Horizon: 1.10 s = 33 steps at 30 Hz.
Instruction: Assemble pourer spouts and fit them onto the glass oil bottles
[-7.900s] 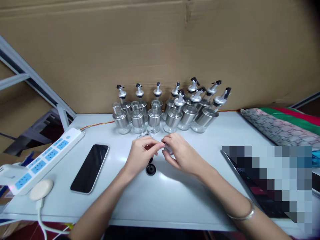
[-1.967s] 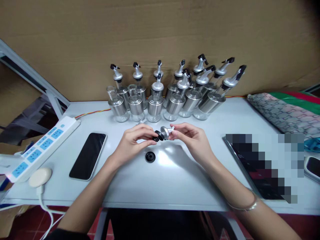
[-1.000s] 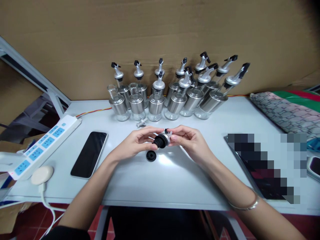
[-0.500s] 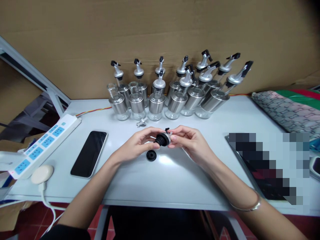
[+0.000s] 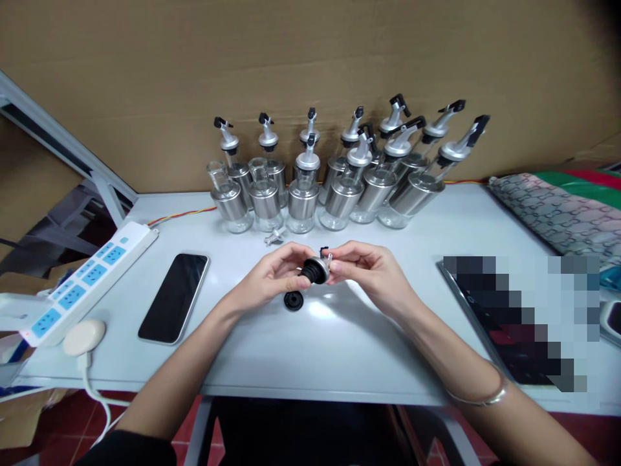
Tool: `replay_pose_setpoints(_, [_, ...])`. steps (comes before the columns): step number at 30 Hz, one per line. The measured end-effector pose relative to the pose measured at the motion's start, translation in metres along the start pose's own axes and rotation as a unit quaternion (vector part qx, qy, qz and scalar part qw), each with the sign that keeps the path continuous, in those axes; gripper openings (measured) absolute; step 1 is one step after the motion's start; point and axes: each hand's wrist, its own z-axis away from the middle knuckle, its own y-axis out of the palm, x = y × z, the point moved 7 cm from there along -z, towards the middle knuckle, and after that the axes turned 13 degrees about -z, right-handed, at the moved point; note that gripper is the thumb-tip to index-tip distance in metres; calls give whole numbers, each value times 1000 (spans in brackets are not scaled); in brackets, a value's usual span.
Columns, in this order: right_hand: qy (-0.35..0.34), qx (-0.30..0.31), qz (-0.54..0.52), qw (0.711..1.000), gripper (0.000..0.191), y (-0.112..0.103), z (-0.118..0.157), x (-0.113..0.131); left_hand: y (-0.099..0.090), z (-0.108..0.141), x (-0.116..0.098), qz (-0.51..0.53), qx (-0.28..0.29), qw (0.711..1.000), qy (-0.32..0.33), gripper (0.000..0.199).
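Note:
Between both hands, above the middle of the table, is a bottle pourer (image 5: 316,270) with a ribbed black stopper and a silver collar. My left hand (image 5: 274,272) is closed on it from the left, thumb along the black stopper. My right hand (image 5: 366,268) pinches its silver spout side, where a small black tip shows; the fingertips partly hide the spout. A round black disc (image 5: 294,301) lies on the table just below my left hand. Behind it rests a small silver spout piece (image 5: 275,236), near two glass bottles (image 5: 266,206) with open necks.
Several glass-and-steel bottles (image 5: 343,204) with pourers stand along the cardboard wall. A phone (image 5: 173,298) and a white power strip (image 5: 90,281) lie at left, with a round white charger (image 5: 85,336). A dark, partly pixelated tablet-like slab (image 5: 490,317) lies at right.
The pourer stays between both hands, with its stopper and collar turned slightly. The fingers have shifted only a little, and the camera view has moved slightly.

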Motion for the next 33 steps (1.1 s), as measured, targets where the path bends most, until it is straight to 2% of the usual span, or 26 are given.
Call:
replay_pose_setpoints(2, [-35,-3,58,998,25,-5,-2,12,-1,1,-3,11,-4,1000,13,30])
replay_pose_setpoints(4, [-76,-46,124,988,27,-20,-4,25,-3,1,-3,16,-14,1000,20,32])
replay_pose_setpoints(7, [-110,-119,263,951,22,-46,-7,35,-9,0,1,26,-41,999,18,34])
replay_pose_setpoints(9, [-109,-119,363,918,16,-52,-10,33,-14,0,4,43,-77,996,7,32])
replay_pose_setpoints(12, [-106,-73,467,875,13,-46,-13,23,-15,0,9,93,-117,988,-30,31])
replay_pose_setpoints(16, [-115,-47,545,829,18,-31,-18,12,-6,-1,14,158,-114,977,-80,14])
replay_pose_setpoints(18, [-115,-43,561,819,19,-28,-24,8,-3,-2,18,155,-118,975,-103,14])
replay_pose_setpoints(25, [-78,-18,575,814,15,-27,-42,-4,-6,0,31,139,-154,968,-145,29])
replay_pose_setpoints(28, [-79,-14,564,822,12,-26,-43,-2,-7,-2,34,141,-142,967,-156,31])
replay_pose_setpoints(30, [-87,-19,520,849,11,-26,-40,3,-10,-3,34,139,-147,968,-151,23])
replay_pose_setpoints(33, [-108,-29,381,918,9,-26,-32,12,-14,-3,33,144,-173,964,-142,26])
